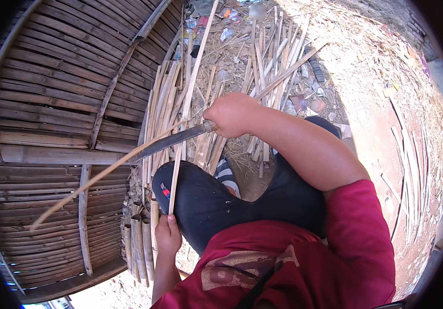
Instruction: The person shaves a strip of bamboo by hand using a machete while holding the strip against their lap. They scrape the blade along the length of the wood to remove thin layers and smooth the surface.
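Red shirt [329, 262] foremost, bamboo strip's end [172, 206] tight in left fingers [172, 221], knife [167, 143] in right fingers [215, 112].

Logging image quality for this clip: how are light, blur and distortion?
Head view throughout: sunlit ground at right glares white in places; bamboo wall at left shaded, its slats bowed by the fisheye; black corners; right hand and machete look fairly sharp; a round patch at the top edge is too blurred to identify.

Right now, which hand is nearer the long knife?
Right. The right hand grips the long knife by its handle; the left hand is apart from it, lower in view, holding a pale strip near its lower end.
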Demonstrator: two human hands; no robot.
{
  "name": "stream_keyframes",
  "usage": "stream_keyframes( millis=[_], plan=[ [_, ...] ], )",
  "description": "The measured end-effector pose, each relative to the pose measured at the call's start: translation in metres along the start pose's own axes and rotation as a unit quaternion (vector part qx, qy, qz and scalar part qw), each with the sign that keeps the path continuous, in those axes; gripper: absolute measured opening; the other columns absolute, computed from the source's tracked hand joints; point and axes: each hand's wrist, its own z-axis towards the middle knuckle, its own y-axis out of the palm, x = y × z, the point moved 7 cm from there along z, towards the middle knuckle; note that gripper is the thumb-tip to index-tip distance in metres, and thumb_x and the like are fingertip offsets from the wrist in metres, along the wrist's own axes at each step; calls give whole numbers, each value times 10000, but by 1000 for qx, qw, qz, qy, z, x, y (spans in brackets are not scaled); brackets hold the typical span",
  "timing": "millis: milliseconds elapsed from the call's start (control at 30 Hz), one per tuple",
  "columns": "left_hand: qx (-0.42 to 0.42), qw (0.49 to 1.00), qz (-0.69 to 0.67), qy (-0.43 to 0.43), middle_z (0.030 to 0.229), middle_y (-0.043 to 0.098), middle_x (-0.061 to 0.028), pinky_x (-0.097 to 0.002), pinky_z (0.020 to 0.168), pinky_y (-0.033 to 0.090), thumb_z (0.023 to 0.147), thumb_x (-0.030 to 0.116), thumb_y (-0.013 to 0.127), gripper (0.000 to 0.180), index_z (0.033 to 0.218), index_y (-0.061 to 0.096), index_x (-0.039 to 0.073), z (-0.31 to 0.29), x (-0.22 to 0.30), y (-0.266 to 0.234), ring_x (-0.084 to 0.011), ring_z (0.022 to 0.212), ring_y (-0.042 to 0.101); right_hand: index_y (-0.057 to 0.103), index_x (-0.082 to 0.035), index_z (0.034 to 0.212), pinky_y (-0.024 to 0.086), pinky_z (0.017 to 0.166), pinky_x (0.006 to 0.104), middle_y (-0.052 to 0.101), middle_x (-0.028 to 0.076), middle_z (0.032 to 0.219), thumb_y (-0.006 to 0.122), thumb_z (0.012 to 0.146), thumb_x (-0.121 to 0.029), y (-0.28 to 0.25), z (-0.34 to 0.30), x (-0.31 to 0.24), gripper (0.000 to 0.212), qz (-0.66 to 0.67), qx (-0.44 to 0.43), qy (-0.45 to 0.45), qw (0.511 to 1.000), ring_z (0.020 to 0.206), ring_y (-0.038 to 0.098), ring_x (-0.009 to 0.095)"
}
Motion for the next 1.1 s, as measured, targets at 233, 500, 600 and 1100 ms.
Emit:
stream_keyframes(
  millis=[233, 500, 600, 1100],
  plan=[
    [17, 999, 31, 21, 651, 556, -196, -468, 581, 415, 1101, 393, 390, 516, 827, 537, -19, -6, -4, 3, -361, 605, 579, 726, -111, 982, 563, 800, 508, 726, 176, 898, 721, 735, -211, 9, 16, 35, 266, 74, -14, 42, 996, 896, 707, 388],
    [26, 999, 19, 24, 674, 578, -209, -471, 585, 416, 1107, 382, 377, 517, 841, 553, -25, 2, 3, 0, -380, 618, 583, 731, -128, 1037, 582, 787, 487, 733, 133, 962, 673, 762, -155, -2, 0, 16, 282, 21, -14, 33, 999, 950, 716, 347],
    [20, 999, 29, 21, 680, 584, -224, -479, 582, 416, 1106, 375, 382, 509, 846, 561, -24, 4, 8, 0, -398, 613, 577, 719, -120, 958, 573, 771, 504, 722, 158, 868, 702, 752, -188, 9, -1, -10, 217, -13, -7, -21, 1000, 894, 719, 363],
    [9, 1000, 19, -8, 712, 600, -226, -476, 620, 442, 1102, 407, 376, 531, 851, 573, -17, 3, 12, -2, -406, 670, 606, 726, -109, 1141, 578, 853, 480, 733, 139, 1062, 701, 795, -204, -12, -4, 32, 359, 23, 5, 64, 998, 1007, 710, 343]
  ],
)
